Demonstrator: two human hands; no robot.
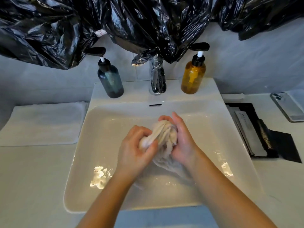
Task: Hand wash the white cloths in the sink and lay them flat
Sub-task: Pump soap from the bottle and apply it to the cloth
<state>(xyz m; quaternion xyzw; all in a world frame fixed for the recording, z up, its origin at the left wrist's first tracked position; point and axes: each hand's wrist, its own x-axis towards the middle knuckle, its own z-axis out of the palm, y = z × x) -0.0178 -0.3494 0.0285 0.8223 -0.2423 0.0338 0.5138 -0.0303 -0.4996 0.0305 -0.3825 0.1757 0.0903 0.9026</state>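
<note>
A wet white cloth (162, 134) is bunched and twisted between both hands over the middle of the white sink (102, 132), which holds water. My left hand (134, 150) grips the cloth's near end with curled fingers. Around its far, thicker end my right hand (182, 139) curls, fingertips over the top. A loose tail of the cloth hangs down into the water below my hands. Another white cloth (42, 122) lies flat on the counter left of the sink.
A chrome tap (157, 76) wrapped in plastic stands behind the basin, with a blue-grey pump bottle (110, 79) to its left and an amber pump bottle (194, 76) to its right. Black plastic bags (148, 22) hang above. A phone (287, 106) and dark packets (256, 134) lie on the right counter.
</note>
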